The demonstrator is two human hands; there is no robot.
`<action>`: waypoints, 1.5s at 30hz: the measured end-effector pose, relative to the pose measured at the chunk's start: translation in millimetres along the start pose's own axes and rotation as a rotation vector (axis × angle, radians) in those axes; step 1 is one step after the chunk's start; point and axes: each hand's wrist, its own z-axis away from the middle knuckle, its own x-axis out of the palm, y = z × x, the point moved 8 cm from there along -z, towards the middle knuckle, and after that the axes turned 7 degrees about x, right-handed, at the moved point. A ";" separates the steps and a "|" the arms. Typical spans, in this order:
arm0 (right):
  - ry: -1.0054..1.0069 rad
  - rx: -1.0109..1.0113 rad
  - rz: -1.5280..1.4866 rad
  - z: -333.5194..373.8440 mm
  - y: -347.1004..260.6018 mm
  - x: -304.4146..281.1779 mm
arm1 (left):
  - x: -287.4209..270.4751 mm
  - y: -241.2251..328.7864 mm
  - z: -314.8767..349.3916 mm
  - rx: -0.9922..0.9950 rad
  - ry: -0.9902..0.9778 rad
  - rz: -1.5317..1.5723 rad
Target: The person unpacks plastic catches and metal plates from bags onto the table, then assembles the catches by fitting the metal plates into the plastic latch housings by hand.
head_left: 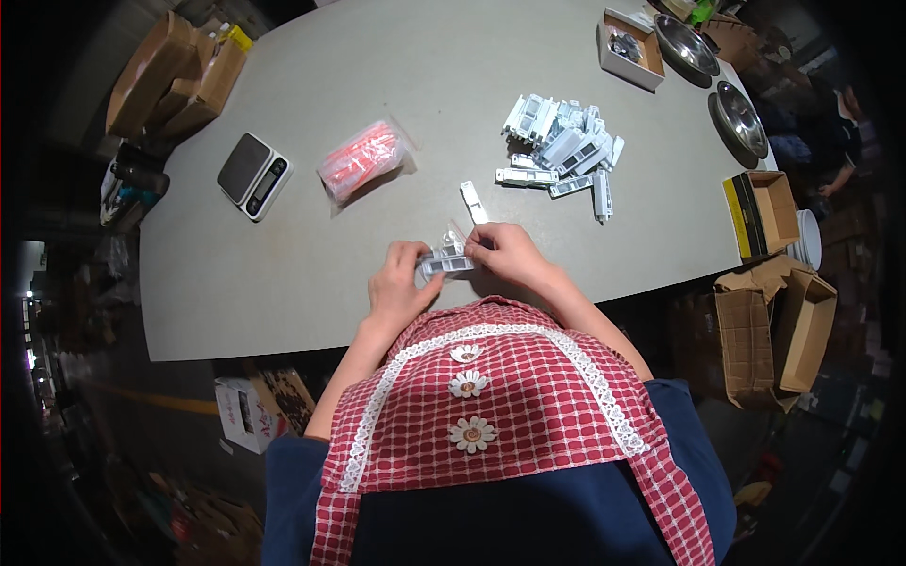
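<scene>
Close in front of my body, a narrow white-and-grey plastic part (451, 265) with rectangular windows is gripped in my left hand (394, 285), thumb on the near side and fingers over its left end. Against its far side sits a small clear plastic bag (454, 234); its contents are too small to tell. My right hand (510, 257) pinches at the bag's right edge, beside the part's right end. Just beyond those fingers lies a single similar plastic part (474, 202). Farther right is a loose pile of such parts (566, 146).
A clear bag of orange-red pieces (366, 162) and a digital scale (255, 177) lie on the left of the grey table (425, 66). At the far right stand a white box of small dark pieces (630, 57), two metal bowls (742, 118) and an open carton (769, 212).
</scene>
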 end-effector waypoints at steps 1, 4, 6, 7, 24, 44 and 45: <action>-0.144 0.131 -0.215 2.3 8.7 9.1 | -7.5 -0.1 1.8 -0.005 0.073 -0.002; -0.398 0.226 -0.708 12.2 7.1 23.6 | -23.3 -4.9 -1.9 -0.180 0.071 0.078; -0.437 0.243 -0.705 20.5 -7.2 21.9 | -33.4 5.4 -9.5 -0.268 -0.003 0.195; -0.473 0.260 -0.703 24.8 -13.3 23.1 | -28.0 5.7 -9.4 -0.353 -0.080 0.314; -0.504 0.185 -0.911 31.0 -21.4 29.5 | 20.6 20.9 -11.6 -0.485 -0.275 1.062; 0.244 -0.226 0.360 24.1 -40.4 -26.9 | 37.9 14.1 -14.3 -0.514 -0.060 0.864; 0.102 -0.050 0.383 17.4 -26.0 -20.0 | 37.9 18.0 -14.7 -0.497 -0.063 0.857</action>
